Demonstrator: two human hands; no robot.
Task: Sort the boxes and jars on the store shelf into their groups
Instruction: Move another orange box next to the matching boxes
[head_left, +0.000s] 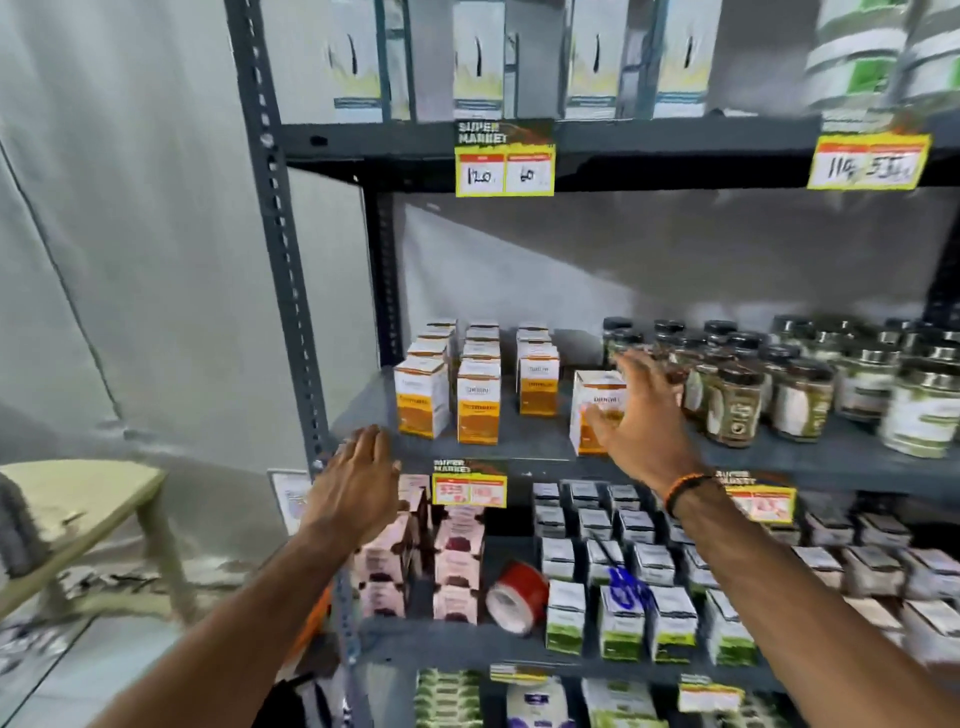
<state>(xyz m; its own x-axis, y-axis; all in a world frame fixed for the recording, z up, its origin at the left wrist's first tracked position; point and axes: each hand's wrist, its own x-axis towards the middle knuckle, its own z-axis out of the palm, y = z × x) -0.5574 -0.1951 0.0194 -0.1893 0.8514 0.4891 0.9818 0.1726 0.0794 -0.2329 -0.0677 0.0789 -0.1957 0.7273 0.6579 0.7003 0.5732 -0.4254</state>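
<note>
On the middle shelf (519, 447) stand three rows of white-and-orange boxes (478, 400) at the left and dark-lidded jars (737, 400) at the right. One orange box (592, 410) stands apart between the rows and the jars. My right hand (639, 415) is spread open right in front of that box, fingers apart, partly hiding it; I cannot tell if it touches. My left hand (358, 483) hovers open, palm down, at the shelf's front left corner, holding nothing.
Silver-lidded jars (914, 405) fill the far right. The shelf below holds pink boxes (457, 561), a red tape roll (519, 592), blue-handled scissors (626, 584) and white-green boxes (623, 618). Price tags (504, 158) hang on the shelf edges. A stool (88, 499) stands at left.
</note>
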